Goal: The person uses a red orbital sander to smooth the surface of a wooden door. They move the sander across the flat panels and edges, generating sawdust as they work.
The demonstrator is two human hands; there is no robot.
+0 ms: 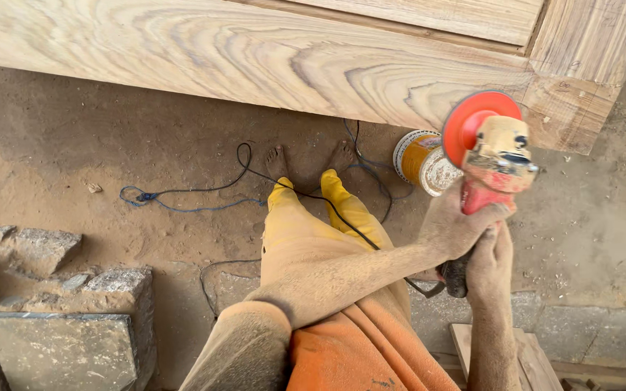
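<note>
The dusty dirt floor (74, 152) carries a tin can (418, 161), cables (182, 199) and stone blocks (67, 318).

Single head view, looking steeply down, close over hands, feet below.

Pale wooden door frame (255, 58) at twelve o'clock, bare, matt, bold brown grain. Red plastic grinder (490, 163) at three, dust-caked, with glossy orange disc. Dull sawdust-coated tin (423, 161) beside. Rough grey stone blocks (59, 318) at eight. Powdery dirt floor (110, 159). Dusty yellow cloth trousers (306, 232).
</note>
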